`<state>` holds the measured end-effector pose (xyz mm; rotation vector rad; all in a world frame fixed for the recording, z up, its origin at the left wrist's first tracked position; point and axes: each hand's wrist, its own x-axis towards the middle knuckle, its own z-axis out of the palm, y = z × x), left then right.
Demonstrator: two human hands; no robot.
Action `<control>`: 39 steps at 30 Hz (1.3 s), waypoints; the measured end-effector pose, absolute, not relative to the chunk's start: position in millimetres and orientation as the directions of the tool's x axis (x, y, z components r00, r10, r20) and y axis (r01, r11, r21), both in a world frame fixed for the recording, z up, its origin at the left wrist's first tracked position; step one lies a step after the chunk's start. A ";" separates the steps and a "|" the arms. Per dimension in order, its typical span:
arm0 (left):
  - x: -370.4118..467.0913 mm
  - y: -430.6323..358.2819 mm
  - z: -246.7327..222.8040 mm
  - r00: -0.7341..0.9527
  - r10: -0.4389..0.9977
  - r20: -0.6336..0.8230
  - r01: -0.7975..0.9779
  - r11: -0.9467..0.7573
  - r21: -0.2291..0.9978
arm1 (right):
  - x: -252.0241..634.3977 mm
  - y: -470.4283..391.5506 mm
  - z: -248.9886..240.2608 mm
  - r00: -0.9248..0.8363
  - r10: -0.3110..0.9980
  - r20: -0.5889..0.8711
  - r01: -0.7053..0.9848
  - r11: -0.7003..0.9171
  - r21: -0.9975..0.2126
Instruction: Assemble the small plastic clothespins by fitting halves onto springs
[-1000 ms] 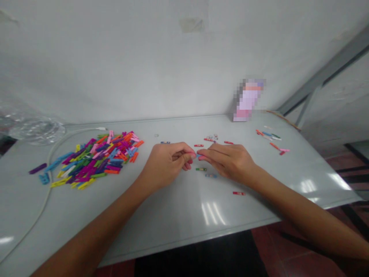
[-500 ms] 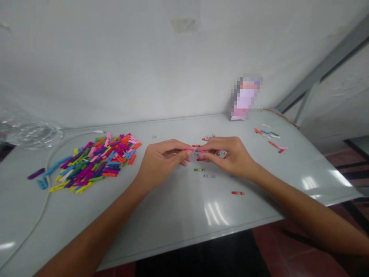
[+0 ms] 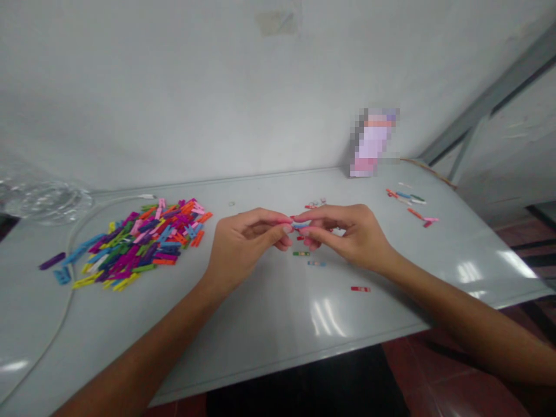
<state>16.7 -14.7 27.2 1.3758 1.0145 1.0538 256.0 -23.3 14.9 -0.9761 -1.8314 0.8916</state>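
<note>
A small blue plastic piece (image 3: 300, 225) is held between the two hands, above the middle of the glossy grey counter (image 3: 260, 324). The left hand (image 3: 249, 240) pinches its left end between thumb and forefinger; the right hand (image 3: 347, 234) pinches the other end the same way, remaining fingers curled beneath.

Taking the held piece as the clock's centre, a flat green plastic strip (image 3: 301, 253) lies near at six o'clock, a pale blue plastic strip (image 3: 316, 263) at five, and a red plastic strip (image 3: 360, 289) farther off between four and five. Small metal springs (image 3: 322, 201) lie at one o'clock, beyond the right hand, and a lone metal spring (image 3: 231, 204) between nine and ten.

Well apart at nine o'clock spreads a heap of multicoloured plastic clothespins (image 3: 143, 243), a white cable (image 3: 69, 289) curving around its far and left sides. Loose coloured plastic pieces (image 3: 417, 214) lie between two and three. A pixelated pink-and-lilac box (image 3: 369, 145) stands tilted at one, by the wall (image 3: 174, 87).
</note>
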 end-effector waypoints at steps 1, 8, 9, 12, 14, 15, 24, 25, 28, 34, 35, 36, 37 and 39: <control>17.4 -15.3 28.4 0.237 0.970 0.061 0.012 -0.065 0.998 | 256.1 -23.4 14.7 -0.327 0.887 0.325 0.242 0.411 -0.879; 20.5 -19.4 25.6 0.228 0.970 0.082 0.002 -0.085 0.996 | 248.5 -24.7 13.2 -0.336 0.921 0.199 0.073 0.236 -0.969; 21.2 -20.2 24.3 0.218 0.973 0.080 0.003 -0.083 0.997 | 247.1 -24.6 11.4 -0.342 0.923 0.176 0.046 0.203 -0.978; 23.4 -21.5 20.4 0.186 0.981 0.059 0.017 -0.064 0.998 | 244.7 -24.0 5.7 -0.341 0.929 0.142 0.026 0.160 -0.987; 24.5 -21.1 19.0 0.169 0.984 0.050 0.023 -0.054 0.998 | 244.8 -23.6 3.8 -0.335 0.929 0.155 0.048 0.181 -0.982; 24.6 -20.7 18.8 0.166 0.985 0.049 0.023 -0.054 0.998 | 245.1 -23.5 3.7 -0.334 0.927 0.170 0.063 0.202 -0.977; 20.3 -18.2 23.3 0.184 0.982 0.046 0.004 -0.047 0.999 | 247.3 -24.3 12.5 -0.256 0.891 0.375 0.277 0.439 -0.855; 20.2 -17.7 22.7 0.187 0.981 0.047 -0.010 -0.046 0.999 | 247.2 -24.5 12.6 -0.255 0.895 0.367 0.271 0.430 -0.861; 20.5 -16.1 19.7 0.198 0.978 0.062 -0.066 -0.049 0.997 | 245.9 -25.5 12.8 -0.243 0.915 0.321 0.222 0.375 -0.900; 21.6 -15.8 16.4 0.224 0.968 0.110 -0.156 -0.076 0.985 | 242.5 -27.1 18.3 -0.242 0.928 0.283 0.100 0.314 -0.944; 21.5 -15.9 16.1 0.228 0.967 0.117 -0.163 -0.080 0.983 | 242.3 -27.4 19.4 -0.242 0.926 0.291 0.106 0.323 -0.940; 21.3 -15.9 15.6 0.229 0.966 0.120 -0.161 -0.084 0.983 | 242.2 -27.7 20.3 -0.243 0.923 0.298 0.114 0.332 -0.936; 21.0 -15.9 14.8 0.228 0.966 0.124 -0.157 -0.089 0.984 | 242.3 -28.0 21.0 -0.244 0.921 0.303 0.120 0.339 -0.933; 20.3 -15.8 12.5 0.222 0.965 0.143 -0.155 -0.110 0.982 | 242.5 -28.6 22.1 -0.247 0.920 0.303 0.126 0.341 -0.932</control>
